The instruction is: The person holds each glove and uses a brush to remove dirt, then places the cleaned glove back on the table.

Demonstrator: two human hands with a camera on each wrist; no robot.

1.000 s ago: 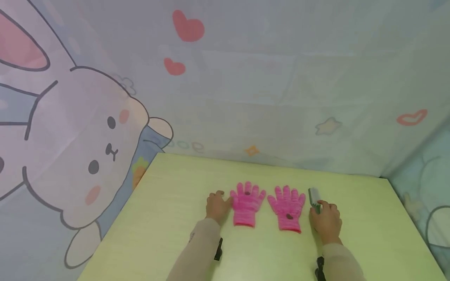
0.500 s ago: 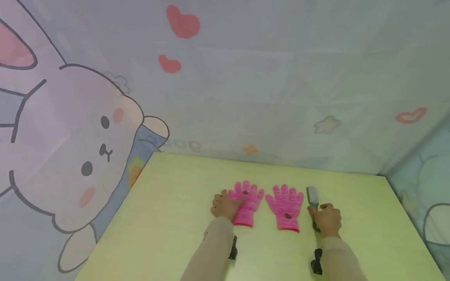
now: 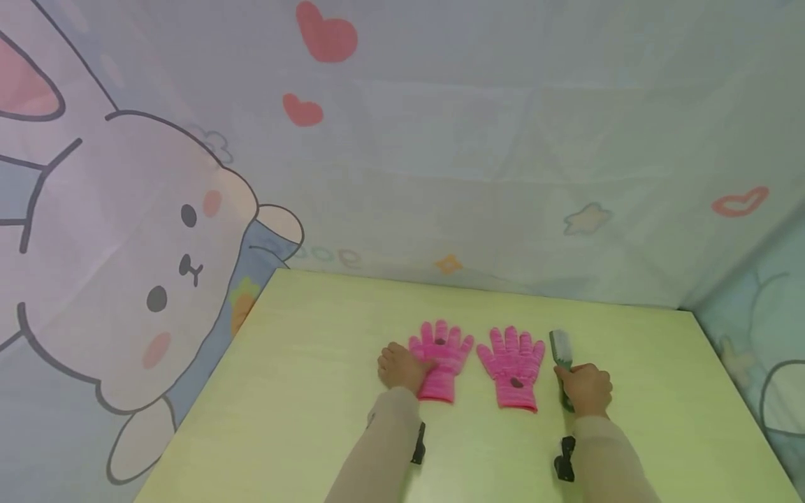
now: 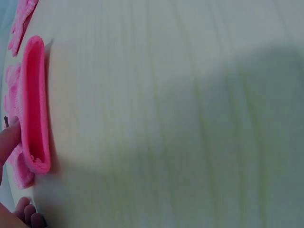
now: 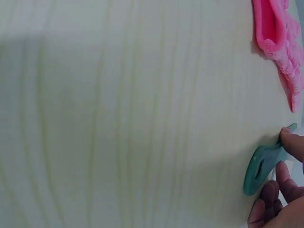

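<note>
In the head view two pink striped gloves lie side by side, cuffs toward me: a left glove (image 3: 438,377) and a right glove (image 3: 516,360), each with a dark spot. My left hand (image 3: 402,369) is at the left glove's outer edge with its thumb laid across it. The left wrist view shows that thumb (image 4: 8,140) on the glove near its gaping cuff (image 4: 35,104), the fingers by the tabletop. Right of the gloves, my right hand (image 3: 586,389) grips the green handle of a brush (image 3: 561,347) with pale bristles. A hole shows in the handle's end (image 5: 259,168).
The pale yellow table (image 3: 302,377) reaches back to a printed cloth (image 3: 440,140) with a rabbit and hearts. More cloth (image 3: 780,335) hangs along the right side. Dark straps with small devices (image 3: 564,459) are on both wrists.
My left hand has moved right, its thumb now over the left glove. The right hand has shifted slightly down the brush, its thumb now lower on the handle. The gloves lie as before.
</note>
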